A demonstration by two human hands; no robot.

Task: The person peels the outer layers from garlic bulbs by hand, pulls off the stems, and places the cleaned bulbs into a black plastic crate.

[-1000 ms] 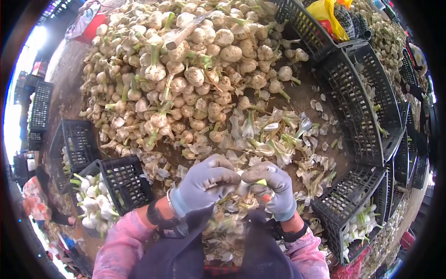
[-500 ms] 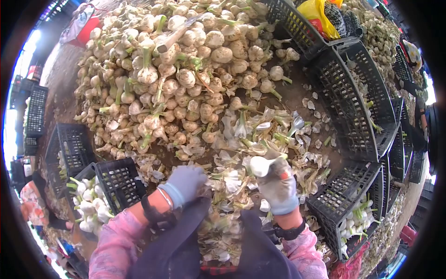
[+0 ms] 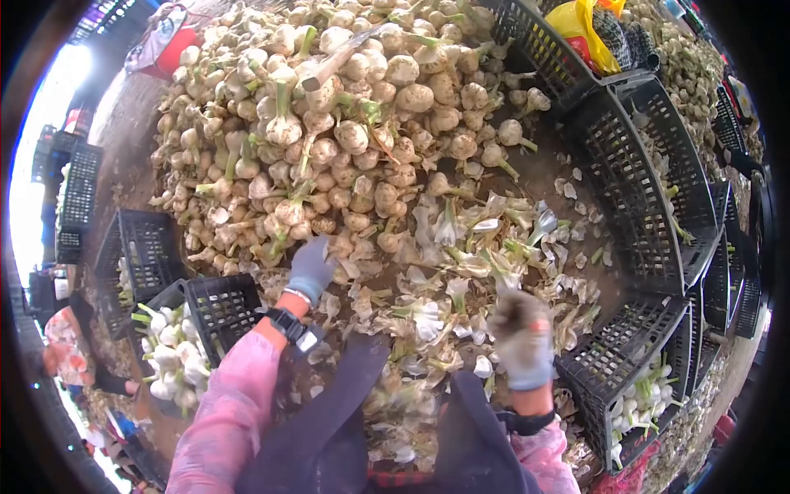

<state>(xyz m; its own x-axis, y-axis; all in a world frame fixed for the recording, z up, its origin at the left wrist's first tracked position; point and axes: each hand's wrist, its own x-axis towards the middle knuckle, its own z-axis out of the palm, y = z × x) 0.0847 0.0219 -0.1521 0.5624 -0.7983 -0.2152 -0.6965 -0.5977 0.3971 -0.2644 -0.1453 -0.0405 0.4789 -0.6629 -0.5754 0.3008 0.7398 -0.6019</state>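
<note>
My left hand point(image 3: 312, 270), in a grey-blue glove, reaches to the near edge of a large heap of garlic bulbs point(image 3: 350, 137). Its fingers point forward and look extended, close to the lowest bulbs. My right hand point(image 3: 524, 339), in a soiled pale glove with an orange-red spot, is over the loose garlic skins point(image 3: 428, 317) on the right. Motion smears its fingers, and whatever they may hold cannot be made out. Many bulbs in the heap keep short green or dry stems. A wooden-handled tool point(image 3: 333, 66) lies on top of the heap.
Black plastic crates stand on both sides. The left crate point(image 3: 220, 317) has trimmed white garlic point(image 3: 174, 350) beside its wall; the right crate point(image 3: 621, 342) also has white bulbs. More crates point(image 3: 625, 181) line the right. A yellow bag point(image 3: 583, 33) sits behind. Another person point(image 3: 70, 346) is at far left.
My left hand has moved forward to the heap. My right hand has shifted slightly right and down; the white garlic bulb it held no longer shows. The whole view has shifted a little.
</note>
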